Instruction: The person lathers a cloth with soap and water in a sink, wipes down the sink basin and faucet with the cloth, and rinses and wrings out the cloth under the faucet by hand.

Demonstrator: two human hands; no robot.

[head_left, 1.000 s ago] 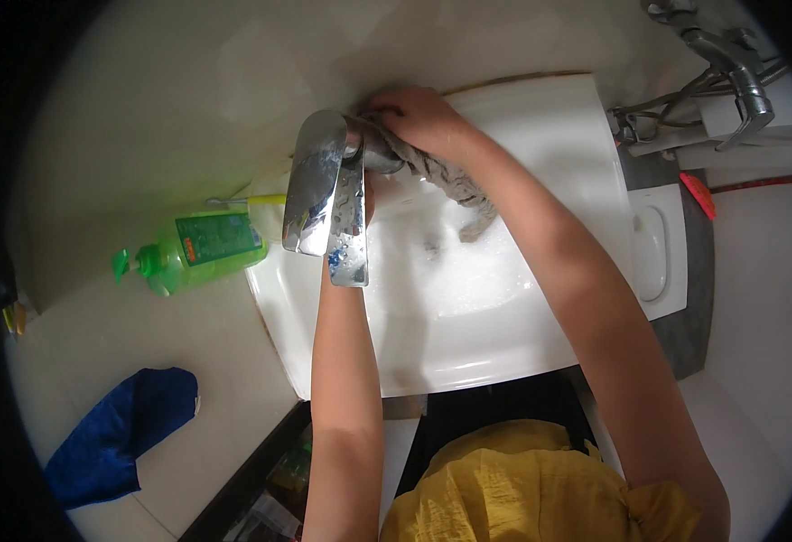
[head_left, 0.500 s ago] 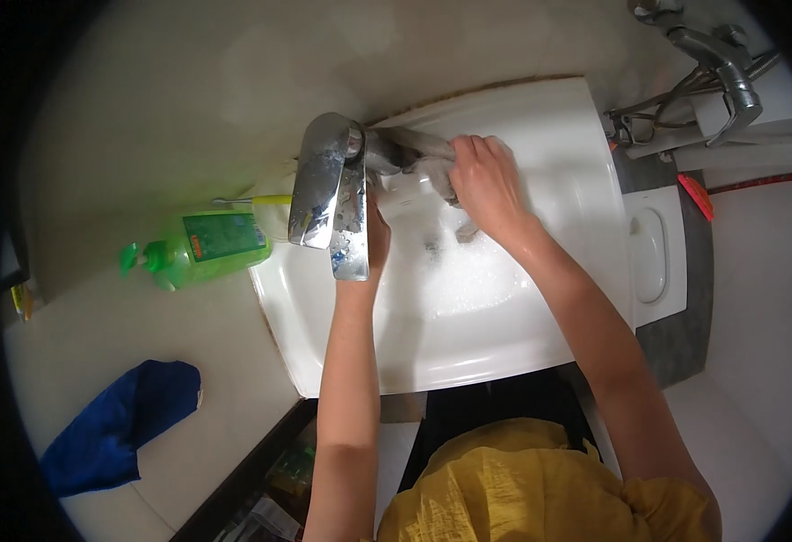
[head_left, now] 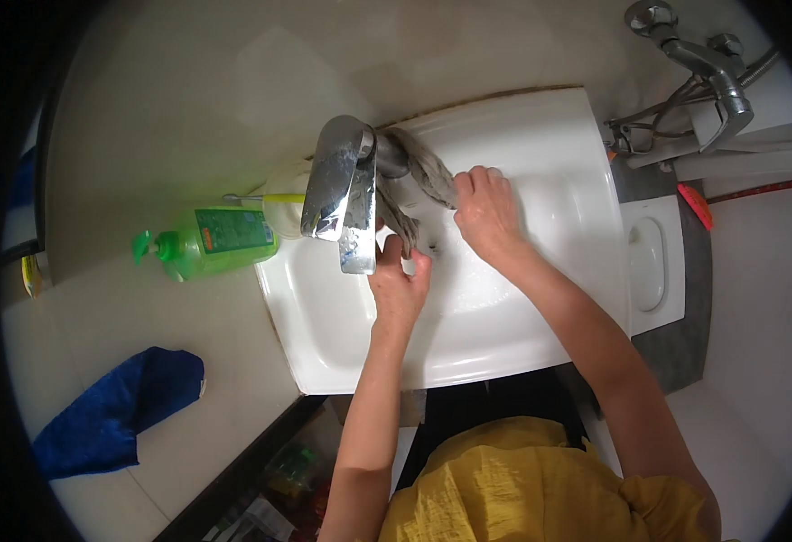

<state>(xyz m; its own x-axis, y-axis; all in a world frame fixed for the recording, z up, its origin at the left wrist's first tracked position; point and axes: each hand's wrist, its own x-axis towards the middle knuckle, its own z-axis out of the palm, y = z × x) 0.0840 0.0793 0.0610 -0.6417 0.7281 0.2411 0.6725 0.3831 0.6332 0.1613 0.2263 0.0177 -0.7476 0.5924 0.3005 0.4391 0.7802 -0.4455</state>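
A wet grey cloth [head_left: 429, 175] is looped behind the base of the chrome tap [head_left: 335, 185] in the head view. My right hand [head_left: 488, 213] is closed on the end of the cloth to the right of the tap. Below the tap, my left hand [head_left: 400, 285] pinches the other end between thumb and fingers. Both hands are over the white washbasin [head_left: 563, 262], where thin suds lie near the drain. The tap lever hides part of the cloth's left side.
Left of the basin lies a green pump soap bottle [head_left: 229, 241], beside a yellow-handled brush [head_left: 279, 199]. A blue cloth [head_left: 125, 411] hangs at lower left. At upper right, a second chrome tap [head_left: 708, 68] with hoses is fixed to the wall.
My left hand has come out from behind the tap, down and toward the right, with a cloth end. The cloth is now drawn out around the tap base. Less foam shows in the basin.
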